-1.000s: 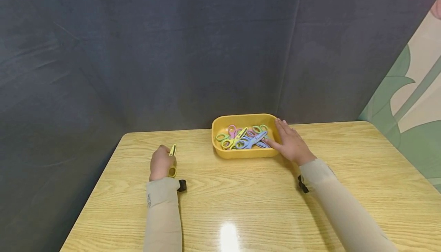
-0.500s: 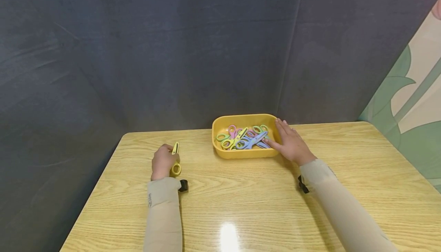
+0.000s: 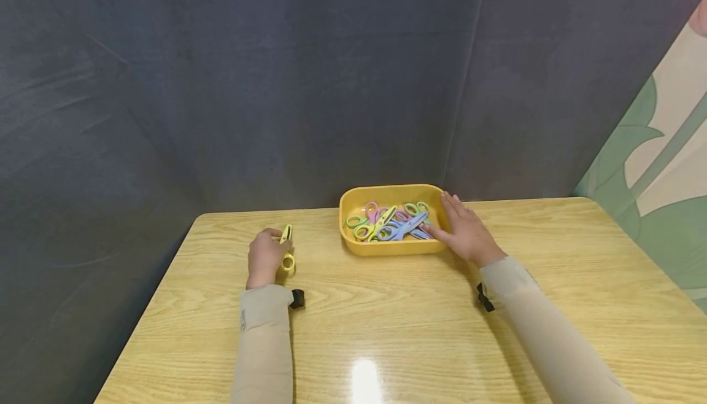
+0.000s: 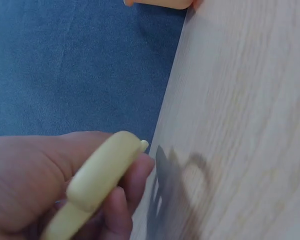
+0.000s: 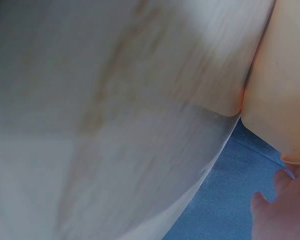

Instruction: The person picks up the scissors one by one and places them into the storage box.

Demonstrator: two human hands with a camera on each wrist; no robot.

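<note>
In the head view, my left hand (image 3: 267, 256) holds a pair of yellow scissors (image 3: 288, 261) upright over the left part of the table, blades pointing away. The left wrist view shows the scissors' thick yellow handle (image 4: 102, 170) between the thumb and fingers; their shadow falls on the wood. At the right end of a yellow tray (image 3: 405, 247), my right hand (image 3: 472, 235) rests with its fingers straight along the rim and its thumb over the front corner. Yellow scissors (image 3: 377, 225), blue scissors (image 3: 404, 227) and several pink and green ones lie mixed in the tray.
The wooden table (image 3: 342, 324) reaches back to a dark cloth (image 3: 309, 85) hanging just behind its far edge. The tray stands close to that edge. A painted wall (image 3: 671, 177) is at the right.
My left hand has moved slightly right and away from me with the yellow scissors, whose handle loops show more now. The right hand and the tray have stayed in place.
</note>
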